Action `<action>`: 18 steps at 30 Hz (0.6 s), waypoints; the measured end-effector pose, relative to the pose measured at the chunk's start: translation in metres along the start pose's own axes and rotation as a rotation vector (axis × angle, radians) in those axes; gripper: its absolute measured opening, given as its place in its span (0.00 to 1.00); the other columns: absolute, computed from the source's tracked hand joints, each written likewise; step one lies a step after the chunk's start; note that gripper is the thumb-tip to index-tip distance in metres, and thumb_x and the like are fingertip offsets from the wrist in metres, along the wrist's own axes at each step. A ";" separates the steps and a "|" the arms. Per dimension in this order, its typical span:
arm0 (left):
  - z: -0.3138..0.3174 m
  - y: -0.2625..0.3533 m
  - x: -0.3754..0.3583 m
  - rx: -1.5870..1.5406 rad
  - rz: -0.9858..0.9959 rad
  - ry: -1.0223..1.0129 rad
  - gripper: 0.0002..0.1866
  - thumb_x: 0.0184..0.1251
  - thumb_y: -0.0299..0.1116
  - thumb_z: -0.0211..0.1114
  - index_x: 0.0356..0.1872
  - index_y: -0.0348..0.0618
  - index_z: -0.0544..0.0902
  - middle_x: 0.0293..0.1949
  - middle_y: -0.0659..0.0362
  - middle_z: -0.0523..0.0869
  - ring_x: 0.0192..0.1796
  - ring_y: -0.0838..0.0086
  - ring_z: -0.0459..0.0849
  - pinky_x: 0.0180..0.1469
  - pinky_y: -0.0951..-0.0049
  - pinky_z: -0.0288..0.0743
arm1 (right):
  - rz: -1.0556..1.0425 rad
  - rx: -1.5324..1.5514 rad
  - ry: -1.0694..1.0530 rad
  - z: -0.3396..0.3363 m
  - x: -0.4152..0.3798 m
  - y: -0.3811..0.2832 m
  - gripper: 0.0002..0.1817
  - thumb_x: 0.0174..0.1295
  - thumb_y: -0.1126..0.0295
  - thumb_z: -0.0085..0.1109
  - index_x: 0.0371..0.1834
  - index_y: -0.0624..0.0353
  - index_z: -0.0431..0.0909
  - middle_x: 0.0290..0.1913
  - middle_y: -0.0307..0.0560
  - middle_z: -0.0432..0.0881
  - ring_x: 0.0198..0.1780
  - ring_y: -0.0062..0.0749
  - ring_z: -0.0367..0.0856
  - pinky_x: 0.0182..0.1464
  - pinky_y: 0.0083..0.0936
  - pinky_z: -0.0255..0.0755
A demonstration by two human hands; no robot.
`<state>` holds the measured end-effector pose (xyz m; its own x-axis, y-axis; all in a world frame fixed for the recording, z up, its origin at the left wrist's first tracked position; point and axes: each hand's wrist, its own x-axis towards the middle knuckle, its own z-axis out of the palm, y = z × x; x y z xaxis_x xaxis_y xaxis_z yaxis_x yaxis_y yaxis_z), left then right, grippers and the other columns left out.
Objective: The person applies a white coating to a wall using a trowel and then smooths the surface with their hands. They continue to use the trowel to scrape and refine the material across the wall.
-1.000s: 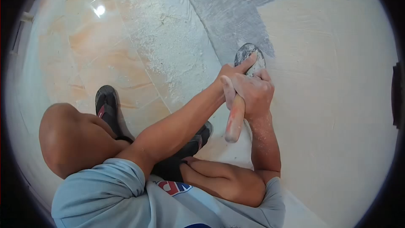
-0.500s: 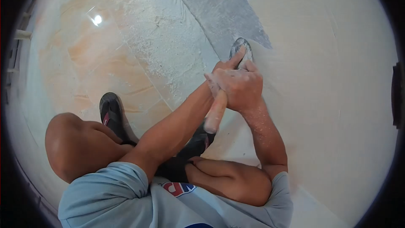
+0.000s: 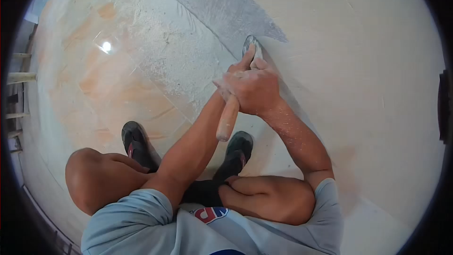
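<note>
A scraper with a dark rounded blade, dusted white, meets the pale wall surface just below the grey scraped patch (image 3: 212,4). Its wooden handle (image 3: 228,120) points back toward my body. My right hand (image 3: 257,87) is wrapped round the handle, its knuckles and wrist coated in white dust. Farther forward, my left hand (image 3: 239,67) also grips the tool, with one finger stretched along the blade. My right hand partly covers the left, so some of its fingers are hidden.
A smooth cream wall (image 3: 349,56) fills the right side. White dust and crumbs (image 3: 165,52) lie along the wall's foot on the glossy orange-and-white tiled floor (image 3: 108,89). My bent knees and dark shoes (image 3: 137,141) are below. Pale wooden pieces (image 3: 21,78) show at the far left.
The view has shifted, with my hands and the scraper now farther left and slightly higher in it. Both hands keep their hold, and the blade stays near the grey patch's lower edge.
</note>
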<state>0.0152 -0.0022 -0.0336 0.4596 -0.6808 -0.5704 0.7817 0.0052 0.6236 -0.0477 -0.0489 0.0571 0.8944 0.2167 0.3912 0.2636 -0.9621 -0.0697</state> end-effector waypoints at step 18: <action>-0.008 -0.027 0.020 0.037 0.102 0.083 0.32 0.72 0.68 0.65 0.26 0.46 0.86 0.30 0.63 0.80 0.35 0.79 0.75 0.39 0.70 0.73 | -0.002 -0.030 -0.014 -0.009 -0.003 -0.001 0.18 0.62 0.54 0.71 0.19 0.44 0.75 0.18 0.38 0.74 0.21 0.37 0.71 0.34 0.32 0.63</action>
<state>0.0069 -0.0098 -0.0662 0.5701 -0.6153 -0.5444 0.7138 0.0427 0.6991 -0.0540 -0.0501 0.0647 0.8990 0.2203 0.3784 0.2541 -0.9663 -0.0413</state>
